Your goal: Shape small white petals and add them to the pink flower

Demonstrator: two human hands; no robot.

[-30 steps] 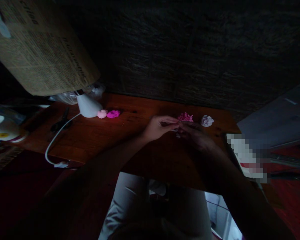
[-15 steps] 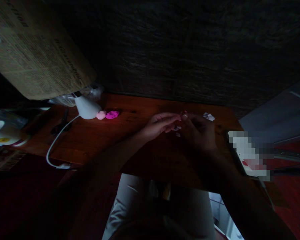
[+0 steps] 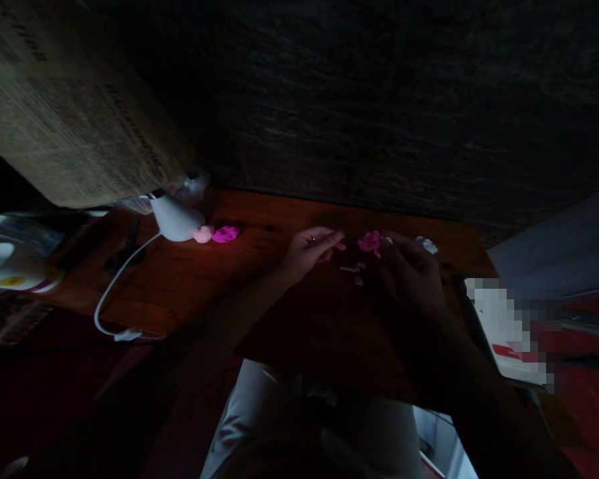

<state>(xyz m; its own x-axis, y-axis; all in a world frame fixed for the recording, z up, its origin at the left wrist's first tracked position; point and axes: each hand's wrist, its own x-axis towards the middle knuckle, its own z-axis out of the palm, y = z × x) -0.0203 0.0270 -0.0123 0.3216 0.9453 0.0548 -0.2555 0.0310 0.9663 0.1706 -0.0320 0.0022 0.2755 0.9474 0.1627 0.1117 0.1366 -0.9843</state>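
Note:
In my right hand (image 3: 414, 269) a pink crumpled paper flower (image 3: 369, 242) is pinched between thumb and fingers, its ruffled head pointing left. My left hand (image 3: 312, 249) is a little to the left of it, apart from the flower, with thumb and forefinger pressed together. Whether something small is in that pinch I cannot make out. Small pale scraps (image 3: 358, 281) lie on the wooden table (image 3: 299, 313) between and below the hands. Beyond my right hand is a white crumpled flower-like piece (image 3: 426, 245).
At the left, a magenta crumpled ball (image 3: 225, 233) and a light pink one (image 3: 203, 233) touch the white base of a lamp (image 3: 174, 219) with a printed shade (image 3: 104, 126). Scissors (image 3: 124, 253) lie beside its cable. A lit tablet (image 3: 509, 332) edges the right side.
My hands have drawn apart; they were together over the small pink piece. The pink flower now shows fully in my right hand, which has moved slightly right.

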